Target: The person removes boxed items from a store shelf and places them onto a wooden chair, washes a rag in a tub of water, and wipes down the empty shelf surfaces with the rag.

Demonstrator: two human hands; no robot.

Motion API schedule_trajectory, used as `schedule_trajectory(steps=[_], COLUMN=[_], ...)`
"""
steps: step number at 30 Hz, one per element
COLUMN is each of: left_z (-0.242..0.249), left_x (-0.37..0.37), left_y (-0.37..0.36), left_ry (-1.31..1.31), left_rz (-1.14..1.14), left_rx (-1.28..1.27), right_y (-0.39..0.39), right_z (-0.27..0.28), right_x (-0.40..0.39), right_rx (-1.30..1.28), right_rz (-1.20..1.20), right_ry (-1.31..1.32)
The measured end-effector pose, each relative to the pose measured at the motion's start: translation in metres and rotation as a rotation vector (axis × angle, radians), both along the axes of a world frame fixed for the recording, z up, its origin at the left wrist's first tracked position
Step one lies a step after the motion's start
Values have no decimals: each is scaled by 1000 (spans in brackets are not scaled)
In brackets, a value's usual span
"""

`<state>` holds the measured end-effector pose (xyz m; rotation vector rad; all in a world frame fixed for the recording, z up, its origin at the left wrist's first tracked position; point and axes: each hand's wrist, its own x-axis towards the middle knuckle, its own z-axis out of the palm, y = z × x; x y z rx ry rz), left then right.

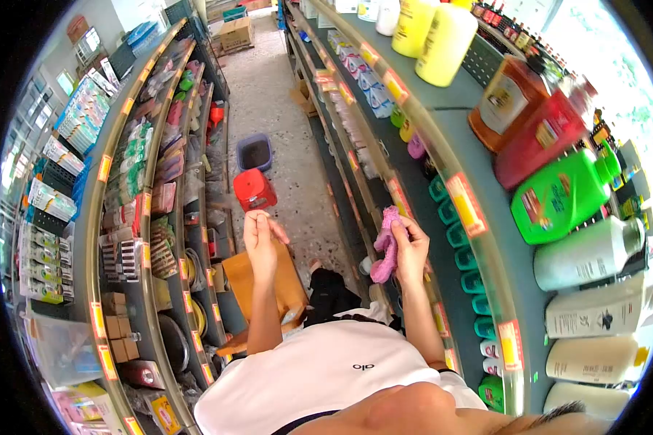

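A pink cloth (387,250) hangs from my right hand (411,250), whose thumb and fingers pinch its upper part. The cloth is in front of the lower shelves on the right. My left hand (263,235) is raised over the aisle, just below the red stool (254,190) in the view. Its fingers are bent and partly spread, and nothing shows between them. The two hands are well apart.
Bottles, among them a green one (562,196), line the right shelf (479,174). Packaged goods fill the left shelves (152,167). A blue-grey bin (255,152) and a brown wooden seat (265,283) stand in the aisle; a cardboard box (236,33) is farther back.
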<state>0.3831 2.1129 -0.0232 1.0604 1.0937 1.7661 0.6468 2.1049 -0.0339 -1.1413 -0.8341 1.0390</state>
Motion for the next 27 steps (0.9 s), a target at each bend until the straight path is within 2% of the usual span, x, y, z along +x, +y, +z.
schedule_trajectory(steps=[5, 10, 13, 14, 17, 23, 27], left_z=[-11, -16, -18, -17, -16, -36, -31], left_x=[-61, -111, -132, -137, -151, -184, -185], left_y=[55, 109, 134, 140, 153, 165, 181], left_ry=[-63, -88, -119, -116, -127, -76, -56], left_rz=[138, 289, 323, 336, 395, 472, 484], left_rx=[-11, -24, -31, -38, -65, -82, -132], right_y=[80, 152, 191, 206, 243, 295, 324], right_z=[-1, 21, 23, 14, 9, -2, -24], right_x=[-39, -88, -112, -120, -144, -182, -193], right_rx=[38, 88, 0, -36, 17, -47, -12], right_rz=[74, 150, 236, 274, 331, 390, 369], right_ry=[-48, -146, -106, -24, -84, 17, 35])
